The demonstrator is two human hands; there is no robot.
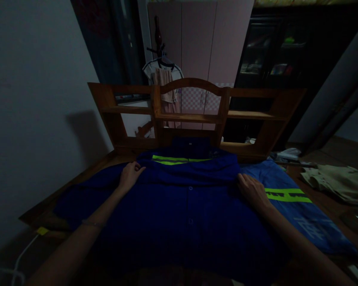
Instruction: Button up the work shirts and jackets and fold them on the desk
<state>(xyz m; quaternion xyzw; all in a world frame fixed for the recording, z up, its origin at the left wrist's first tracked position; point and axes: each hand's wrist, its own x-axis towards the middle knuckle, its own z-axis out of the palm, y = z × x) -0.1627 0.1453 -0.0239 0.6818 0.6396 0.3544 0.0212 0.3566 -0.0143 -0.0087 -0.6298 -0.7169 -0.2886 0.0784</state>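
Observation:
A dark blue work jacket [164, 210] with buttons down its front lies spread before me, its collar at the far end. A yellow-green reflective stripe [170, 160] crosses its chest, partly covered by a fold of cloth. My left hand [130, 175] is on the jacket's left side, fingers curled at the fabric and thumb stretched toward the middle. On the opposite side, my right hand [252, 190] is closed on the jacket's edge, its fingertips partly hidden. The jacket's lower part fades into shadow.
Beyond the jacket stands a wooden shelf frame [191, 118]. A lighter blue garment or bag [298, 216] with a yellow-green band lies at right, near beige cloth [340, 182]. A white cable [25, 251] with a yellow tag is at lower left, beside the wall [41, 119].

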